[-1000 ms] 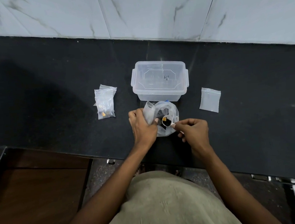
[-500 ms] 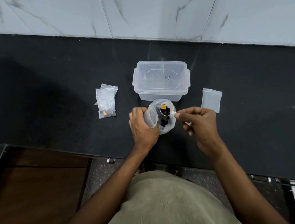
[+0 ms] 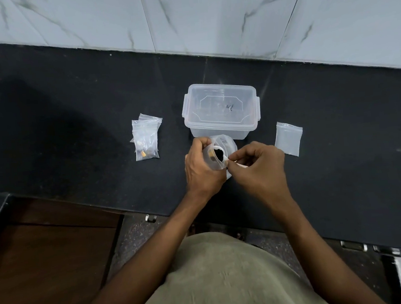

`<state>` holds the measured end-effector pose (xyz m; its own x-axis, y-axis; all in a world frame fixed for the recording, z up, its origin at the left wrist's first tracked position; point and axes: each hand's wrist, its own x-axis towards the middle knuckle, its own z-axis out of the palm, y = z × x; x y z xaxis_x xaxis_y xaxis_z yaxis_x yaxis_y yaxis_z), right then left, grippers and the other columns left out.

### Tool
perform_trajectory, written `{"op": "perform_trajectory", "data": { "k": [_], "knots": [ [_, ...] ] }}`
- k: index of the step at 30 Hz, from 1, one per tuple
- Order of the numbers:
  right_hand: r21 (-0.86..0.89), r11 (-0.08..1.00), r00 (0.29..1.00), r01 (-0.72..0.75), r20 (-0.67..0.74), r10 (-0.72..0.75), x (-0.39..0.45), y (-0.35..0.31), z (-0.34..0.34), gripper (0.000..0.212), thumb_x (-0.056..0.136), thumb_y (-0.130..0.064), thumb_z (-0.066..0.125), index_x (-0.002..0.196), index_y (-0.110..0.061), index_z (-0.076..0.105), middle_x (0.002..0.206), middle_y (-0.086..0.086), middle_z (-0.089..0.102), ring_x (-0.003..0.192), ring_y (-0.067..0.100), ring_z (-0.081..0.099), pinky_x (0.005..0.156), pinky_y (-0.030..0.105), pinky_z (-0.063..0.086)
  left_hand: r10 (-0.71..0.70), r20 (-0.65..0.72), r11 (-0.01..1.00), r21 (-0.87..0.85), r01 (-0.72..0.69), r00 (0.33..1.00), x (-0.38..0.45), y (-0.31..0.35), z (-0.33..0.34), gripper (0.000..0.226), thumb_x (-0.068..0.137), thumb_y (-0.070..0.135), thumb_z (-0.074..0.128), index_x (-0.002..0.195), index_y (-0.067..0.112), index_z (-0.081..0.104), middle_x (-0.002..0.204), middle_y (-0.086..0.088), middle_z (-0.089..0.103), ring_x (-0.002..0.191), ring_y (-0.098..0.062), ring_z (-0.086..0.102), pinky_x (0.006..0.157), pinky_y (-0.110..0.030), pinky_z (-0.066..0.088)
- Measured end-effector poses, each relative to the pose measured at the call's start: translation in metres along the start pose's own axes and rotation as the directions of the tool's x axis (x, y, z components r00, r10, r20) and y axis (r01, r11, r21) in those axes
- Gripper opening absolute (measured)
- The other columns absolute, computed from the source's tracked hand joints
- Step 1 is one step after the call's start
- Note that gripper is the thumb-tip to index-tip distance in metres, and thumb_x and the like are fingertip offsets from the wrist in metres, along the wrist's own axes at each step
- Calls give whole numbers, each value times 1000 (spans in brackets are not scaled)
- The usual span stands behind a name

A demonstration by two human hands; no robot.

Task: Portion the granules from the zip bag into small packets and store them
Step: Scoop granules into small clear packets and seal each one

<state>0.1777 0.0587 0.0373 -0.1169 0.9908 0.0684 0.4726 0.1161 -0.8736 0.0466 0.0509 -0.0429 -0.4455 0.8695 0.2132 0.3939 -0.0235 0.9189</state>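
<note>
Left hand (image 3: pixel 202 168) grips small packet (image 3: pixel 213 161), right hand (image 3: pixel 259 162) pinches spoon (image 3: pixel 218 153). Spoon now up out of zip bag (image 3: pixel 230 147), loaded over packet mouth; tipping in looks next.

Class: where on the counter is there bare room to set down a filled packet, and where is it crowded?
Bare counter lies left of the filled packets, and right of the empty packet. It is crowded where both hands work at the bag before the lidded box.

Three packets (image 3: pixel 147 141), one box (image 3: pixel 221 110)
</note>
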Motion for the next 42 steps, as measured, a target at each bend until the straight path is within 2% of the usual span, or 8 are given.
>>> {"op": "perform_trajectory", "data": {
  "k": [6,10,18,23,27,33,37,42],
  "knots": [
    [-246,864,888,440,-22,-459,-4,10,5,4,77,1,79,78,-2,76,73,3,57,58,12,50,55,17,39,-40,-36,994,-105,36,999,1,4,1,48,64,19,89,97,14,54,82,8,62,70,-11,57,64,-37,51],
    [-304,791,826,532,-20,-563,-6,13,5,6,82,0,79,78,0,75,72,8,54,55,19,48,48,29,43,-36,-30,990,-136,32,999,2,7,0,46,66,25,85,96,14,52,79,9,57,66,-7,51,59,-26,45],
    [-276,778,789,564,-97,-607,-6,18,9,8,81,2,79,75,1,75,69,9,54,54,18,48,51,22,40,-44,39,983,-177,51,998,4,7,0,45,71,13,84,102,16,52,87,-1,63,74,-10,56,66,-20,46],
    [186,960,958,208,-234,-163,-2,13,7,8,79,0,84,78,-5,77,71,6,67,59,18,62,56,23,46,-65,84,972,-221,82,994,8,8,-4,29,83,27,66,109,17,58,99,0,67,93,-13,64,83,-30,52],
    [430,891,963,-146,-143,227,6,20,0,7,81,-4,82,78,-6,76,66,7,73,48,14,59,46,23,44,-134,18,957,-258,134,991,16,2,-13,30,85,23,61,106,42,68,112,0,64,114,-29,62,99,-55,50],
    [166,911,925,-378,14,381,5,38,10,11,81,-11,83,72,-11,75,58,4,70,48,13,64,46,23,49,-191,37,894,-407,189,981,28,5,-25,31,82,9,68,109,24,72,117,-17,61,105,-13,65,94,-32,52],
    [-95,966,971,-240,-32,238,5,49,25,4,75,-13,77,73,-17,76,64,-4,70,61,12,68,65,33,60,-232,43,858,-461,225,972,29,4,-26,33,80,4,76,107,21,70,111,-6,73,103,-14,69,92,-29,55],
    [-528,849,999,-8,22,23,10,51,33,17,81,-28,75,93,-16,79,90,2,69,79,27,66,64,29,36,-246,78,832,-493,252,966,29,8,-24,24,82,-6,78,104,2,72,96,-8,77,93,-20,75,85,-33,60]
  ]
}}
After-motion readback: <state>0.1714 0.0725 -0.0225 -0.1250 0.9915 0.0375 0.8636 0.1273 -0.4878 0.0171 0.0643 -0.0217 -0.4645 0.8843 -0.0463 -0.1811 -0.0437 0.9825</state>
